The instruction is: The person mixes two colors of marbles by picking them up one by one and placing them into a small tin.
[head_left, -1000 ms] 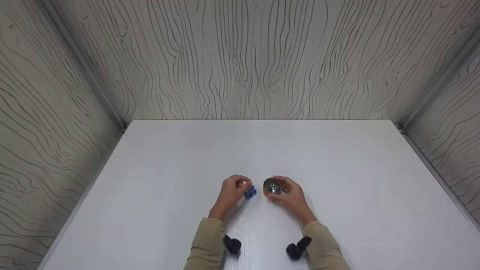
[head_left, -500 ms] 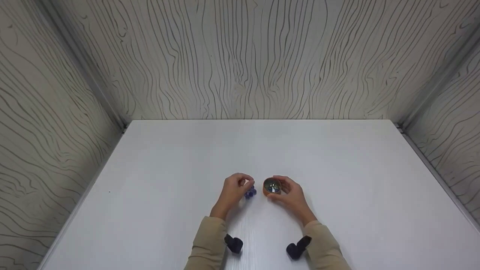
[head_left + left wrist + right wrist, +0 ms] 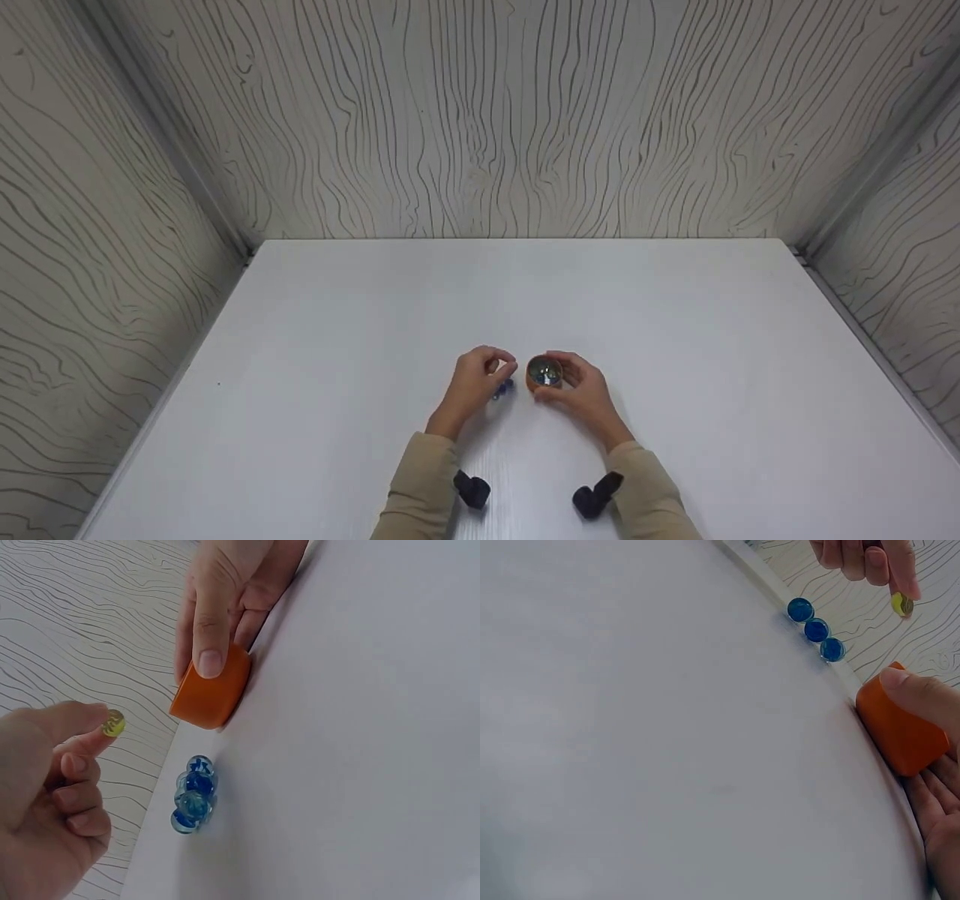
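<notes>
Between thumb and fingertip my left hand (image 3: 474, 381) pinches a yellow-green glass marble (image 3: 114, 723), held above the table beside a cluster of blue marbles (image 3: 195, 795). Those clear marbles with blue inside lie close together on the white surface, partly hidden by the left hand in the head view. My right hand (image 3: 585, 390) holds a small orange cup (image 3: 214, 694) from its right side, thumb on the near wall and fingers at the far side. The cup stands on the table with its mouth up. In the head view its inside looks dark and shiny.
The white table (image 3: 637, 300) reaches back to a wood-grain patterned wall (image 3: 480, 120), with similar panels at both sides. A black wrist camera (image 3: 472, 491) sits at the left sleeve, and another black camera (image 3: 596, 496) at the right sleeve.
My left hand has moved a little to the right, over the blue marbles and closer to the cup, covering more of them. The right hand and the orange cup have stayed in place.
</notes>
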Tool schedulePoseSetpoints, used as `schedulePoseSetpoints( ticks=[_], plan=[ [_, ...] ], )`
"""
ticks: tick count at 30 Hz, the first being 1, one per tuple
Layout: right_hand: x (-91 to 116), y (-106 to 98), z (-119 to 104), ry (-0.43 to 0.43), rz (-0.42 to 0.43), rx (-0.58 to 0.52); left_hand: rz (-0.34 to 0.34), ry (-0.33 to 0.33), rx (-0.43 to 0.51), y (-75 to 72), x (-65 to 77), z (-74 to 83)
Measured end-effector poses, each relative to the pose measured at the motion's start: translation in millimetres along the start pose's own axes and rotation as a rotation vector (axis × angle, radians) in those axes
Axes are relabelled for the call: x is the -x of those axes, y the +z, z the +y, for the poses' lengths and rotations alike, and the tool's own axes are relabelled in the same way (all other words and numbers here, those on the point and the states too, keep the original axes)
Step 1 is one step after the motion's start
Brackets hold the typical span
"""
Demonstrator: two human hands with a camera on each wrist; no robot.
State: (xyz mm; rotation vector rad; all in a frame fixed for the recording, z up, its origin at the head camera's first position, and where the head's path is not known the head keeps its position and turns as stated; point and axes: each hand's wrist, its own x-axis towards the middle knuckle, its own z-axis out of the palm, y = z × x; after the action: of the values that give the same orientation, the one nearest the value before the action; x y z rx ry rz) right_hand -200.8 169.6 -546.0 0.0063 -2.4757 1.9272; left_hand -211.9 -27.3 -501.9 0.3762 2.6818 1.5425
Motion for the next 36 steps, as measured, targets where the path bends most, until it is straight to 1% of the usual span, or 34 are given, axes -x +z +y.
schedulePoseSetpoints(
  ticks=[4,6,8,11,13,15,22,28,36],
  plan=[
    [0,0,0,-0.001,0.001,-0.003,0.005,0.052,0.01,1.0,0.4,1.7],
    [1,0,-1,-0.004,0.001,0.005,0.017,0.1,0.001,1.4,1.1,2.3],
    [1,0,-1,-0.002,0.001,0.005,0.017,0.117,-0.003,1.3,1.3,3.2],
    [1,-1,0,0.005,-0.004,-0.005,0.004,0.101,-0.019,1.4,0.1,4.5],
    [1,-1,0,0.009,-0.007,-0.013,-0.014,0.064,-0.018,1.5,-0.7,6.2],
    [1,-1,-1,0.004,-0.006,-0.015,-0.021,0.046,-0.022,2.2,-1.4,7.7],
    [2,0,-1,-0.01,-0.004,-0.002,-0.04,0.075,-0.012,6.0,-1.4,11.7],
    [1,0,1,-0.009,-0.001,0.01,-0.064,0.056,-0.02,9.7,-2.3,13.6],
    [1,0,1,-0.008,-0.006,-0.006,-0.072,0.057,-0.038,12.8,-2.6,14.2]
  ],
)
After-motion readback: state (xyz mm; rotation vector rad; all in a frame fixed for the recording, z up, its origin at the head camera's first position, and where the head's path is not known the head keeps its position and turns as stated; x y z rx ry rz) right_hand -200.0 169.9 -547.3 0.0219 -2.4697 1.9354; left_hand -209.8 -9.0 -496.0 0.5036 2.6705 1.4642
